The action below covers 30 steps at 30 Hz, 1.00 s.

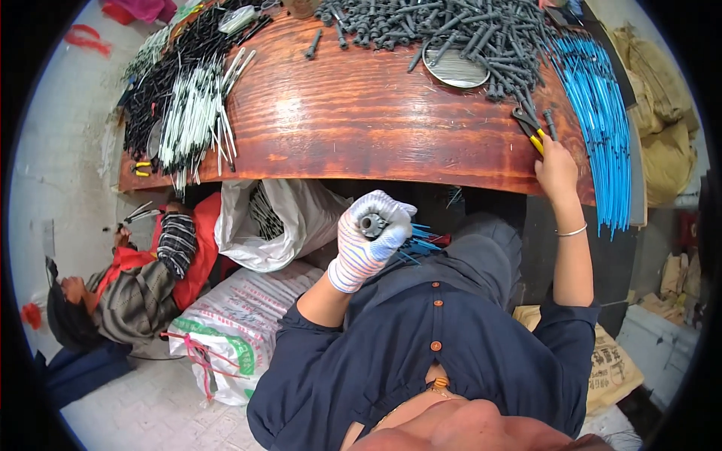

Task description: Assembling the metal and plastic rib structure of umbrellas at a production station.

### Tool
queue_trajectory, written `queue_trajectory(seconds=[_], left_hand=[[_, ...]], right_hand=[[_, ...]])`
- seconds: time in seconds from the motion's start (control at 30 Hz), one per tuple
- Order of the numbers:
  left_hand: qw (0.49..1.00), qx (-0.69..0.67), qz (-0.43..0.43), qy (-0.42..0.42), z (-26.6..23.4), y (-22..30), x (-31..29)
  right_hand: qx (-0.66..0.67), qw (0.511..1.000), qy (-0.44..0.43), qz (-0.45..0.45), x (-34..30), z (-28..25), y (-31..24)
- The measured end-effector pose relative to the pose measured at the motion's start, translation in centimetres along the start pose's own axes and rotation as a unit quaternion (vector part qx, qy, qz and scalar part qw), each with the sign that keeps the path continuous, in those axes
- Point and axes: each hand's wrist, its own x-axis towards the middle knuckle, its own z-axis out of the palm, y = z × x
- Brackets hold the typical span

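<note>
My left hand (pixel 374 239), in a white striped glove, is closed around grey plastic anchor plugs (pixel 371 225), with one hollow end showing. Thin blue rods (pixel 420 244) stick out beside that hand, over my lap; whether they are joined to the plugs is hidden. At the table's right side, my bare right hand (pixel 557 171) has its fingers closed at the yellow handles of dark pliers (pixel 529 131). A single grey plug (pixel 550 123) lies right at those fingertips.
The wooden table (pixel 338 113) bears a heap of grey plugs (pixel 451 30) around a round dish (pixel 456 69), blue rods (pixel 598 124) at right and white rods (pixel 197 113) at left. Sacks (pixel 259 301) stand below. Another person (pixel 135 282) sits at left.
</note>
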Motion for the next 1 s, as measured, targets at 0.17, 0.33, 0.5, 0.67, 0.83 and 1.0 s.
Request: queue_trajectory(seconds=[0.17,0.33,0.5,0.67,0.83,1.0], left_hand=[[0.999,0.01,-0.024,-0.022,0.3,0.0,-0.4],[0.999,0.009,-0.023,-0.021,0.1,0.2,-0.6],[0.999,0.005,-0.034,-0.027,0.4,0.2,-0.4],[0.999,-0.005,-0.043,-0.022,0.3,0.1,-0.6],[0.998,0.005,-0.023,-0.051,-0.1,-0.4,-0.4],[0.995,-0.03,-0.098,0.005,1.2,0.3,-0.8]], right_hand=[[-0.087,0.993,-0.061,0.049,-0.2,0.3,0.2],[-0.104,0.993,-0.056,0.015,-0.3,0.1,2.2],[-0.103,0.984,-0.129,0.069,0.4,0.8,2.4],[-0.079,0.973,-0.169,0.139,0.6,0.0,0.6],[0.272,0.959,-0.079,-0.018,-2.8,-3.9,-3.9],[0.186,0.962,-0.034,-0.197,-3.6,-7.3,-8.1]])
